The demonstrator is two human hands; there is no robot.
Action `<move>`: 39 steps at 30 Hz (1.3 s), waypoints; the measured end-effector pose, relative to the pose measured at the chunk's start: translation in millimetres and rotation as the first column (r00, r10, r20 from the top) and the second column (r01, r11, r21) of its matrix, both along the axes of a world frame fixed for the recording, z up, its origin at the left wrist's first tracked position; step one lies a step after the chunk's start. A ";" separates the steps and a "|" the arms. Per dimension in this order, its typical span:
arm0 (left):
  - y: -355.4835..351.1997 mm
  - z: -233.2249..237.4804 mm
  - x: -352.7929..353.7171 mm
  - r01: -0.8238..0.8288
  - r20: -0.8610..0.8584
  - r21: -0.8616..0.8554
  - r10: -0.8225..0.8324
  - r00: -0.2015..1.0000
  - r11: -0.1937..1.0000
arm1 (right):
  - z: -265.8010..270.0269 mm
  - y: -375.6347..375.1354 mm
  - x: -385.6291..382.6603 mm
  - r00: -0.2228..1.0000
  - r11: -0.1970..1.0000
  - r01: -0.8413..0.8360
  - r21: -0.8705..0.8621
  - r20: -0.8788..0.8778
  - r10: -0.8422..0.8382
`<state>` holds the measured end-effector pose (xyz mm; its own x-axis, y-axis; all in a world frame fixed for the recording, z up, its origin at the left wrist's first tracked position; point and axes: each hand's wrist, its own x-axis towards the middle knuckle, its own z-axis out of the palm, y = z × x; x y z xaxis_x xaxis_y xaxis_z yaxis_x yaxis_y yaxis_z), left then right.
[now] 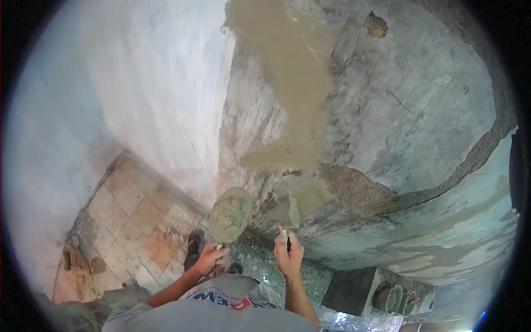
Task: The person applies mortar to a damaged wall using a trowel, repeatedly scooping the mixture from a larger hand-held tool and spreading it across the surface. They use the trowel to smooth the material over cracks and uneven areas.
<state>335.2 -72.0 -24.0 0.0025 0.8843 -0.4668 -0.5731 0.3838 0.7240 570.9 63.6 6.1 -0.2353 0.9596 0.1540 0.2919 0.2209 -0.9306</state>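
My left hand (209, 260) grips the handle of a round plaster hawk (230, 214) loaded with wet brownish mortar, held low in front of me. My right hand (289, 255) holds a small trowel (292, 213) by its handle, blade up against the grey wall (409, 110). A wide streak of fresh tan mortar (293, 83) runs down the wall from the top to just above the trowel blade. A rougher dark patch of mortar (354, 191) lies to the right of the blade.
A whitewashed wall (149, 94) meets the grey wall at a corner on the left. Below are worn floor tiles (138, 221) with debris, my sandalled foot (193, 246), a dark block (349, 291) and round containers (395, 299) at lower right.
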 end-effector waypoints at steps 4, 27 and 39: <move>6.1 -7.0 -19.2 -0.024 0.080 0.058 0.019 0.997 0.998 | 29.5 22.5 -15.6 0.934 0.878 0.006 0.478 0.310 -0.175; 68.8 -26.0 -271.5 -0.139 0.172 0.182 0.108 0.979 0.974 | 286.8 135.9 -258.1 0.996 0.845 0.060 0.532 0.024 -0.086; 93.5 -43.3 -324.1 -0.033 0.205 0.102 0.011 0.979 0.994 | 272.1 139.4 -292.1 0.944 0.819 0.328 0.471 -0.203 -0.262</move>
